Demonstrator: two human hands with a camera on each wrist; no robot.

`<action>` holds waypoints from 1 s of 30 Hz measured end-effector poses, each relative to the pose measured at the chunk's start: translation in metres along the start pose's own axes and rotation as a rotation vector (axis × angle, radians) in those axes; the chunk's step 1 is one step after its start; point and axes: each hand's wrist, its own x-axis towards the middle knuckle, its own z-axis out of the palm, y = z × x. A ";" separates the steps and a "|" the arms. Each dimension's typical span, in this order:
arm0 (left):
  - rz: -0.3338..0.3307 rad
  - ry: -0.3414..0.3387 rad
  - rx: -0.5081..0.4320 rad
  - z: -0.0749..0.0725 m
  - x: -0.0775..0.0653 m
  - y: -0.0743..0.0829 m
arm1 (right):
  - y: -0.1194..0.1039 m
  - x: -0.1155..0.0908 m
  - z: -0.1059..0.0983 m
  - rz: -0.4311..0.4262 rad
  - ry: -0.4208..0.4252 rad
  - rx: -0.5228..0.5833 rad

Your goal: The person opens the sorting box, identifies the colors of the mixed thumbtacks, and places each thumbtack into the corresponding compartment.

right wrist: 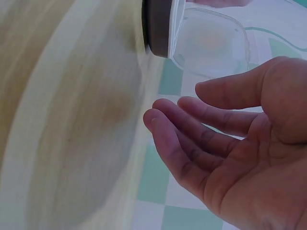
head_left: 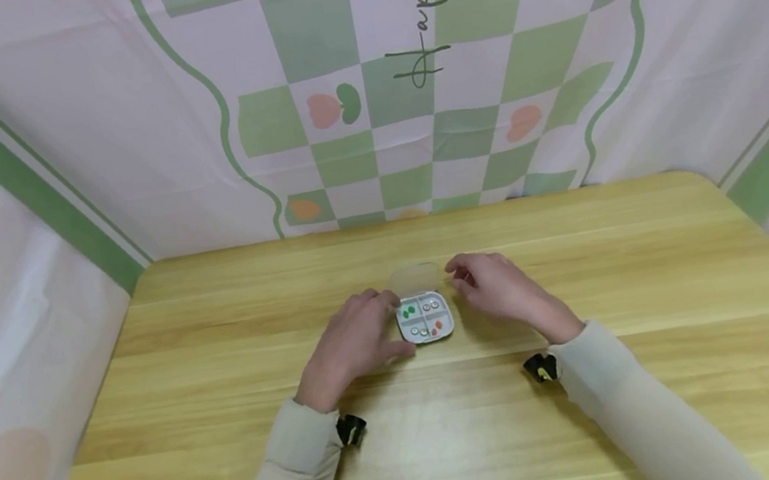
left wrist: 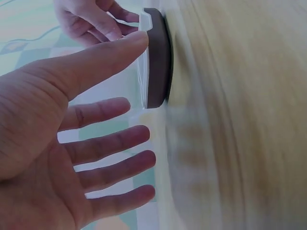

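Observation:
A small pill box (head_left: 425,318) lies on the table with its clear lid (head_left: 415,278) raised at the back. Its four-part white tray holds green pieces at back left, ringed round pieces at back right, small round pieces at front left and orange-red pieces at front right. My left hand (head_left: 355,339) is at the box's left side, fingers spread and fairly straight; in the left wrist view its thumb meets the edge of the dark-based box (left wrist: 159,62). Right of the lid, my right hand (head_left: 497,285) hovers with loosely bent fingers, holding nothing in the right wrist view.
The wood-grain table (head_left: 418,453) extends around the box on all sides. Behind it hangs a green-and-white checkered cloth (head_left: 406,136), with pale cloth at both sides. A small black device (head_left: 351,429) sits at the left wrist, another (head_left: 541,368) at the right.

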 end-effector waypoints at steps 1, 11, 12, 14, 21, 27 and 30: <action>-0.005 0.012 0.011 0.000 0.000 0.000 | 0.000 0.000 0.000 -0.005 -0.003 0.011; -0.131 0.084 0.226 0.007 0.003 0.004 | 0.001 0.000 0.001 -0.140 -0.047 0.167; -0.137 0.087 0.239 0.007 0.003 0.004 | 0.001 0.000 0.001 -0.148 -0.053 0.178; -0.146 0.099 0.255 0.008 0.003 0.004 | 0.001 0.000 0.002 -0.158 -0.061 0.191; -0.153 0.121 0.243 0.009 0.003 0.003 | -0.001 -0.003 0.001 -0.113 -0.101 0.178; -0.158 0.136 0.244 0.010 0.003 0.002 | -0.003 -0.002 0.003 -0.088 -0.094 0.174; -0.161 0.137 0.244 0.010 0.003 0.003 | -0.003 -0.002 0.005 -0.101 -0.084 0.168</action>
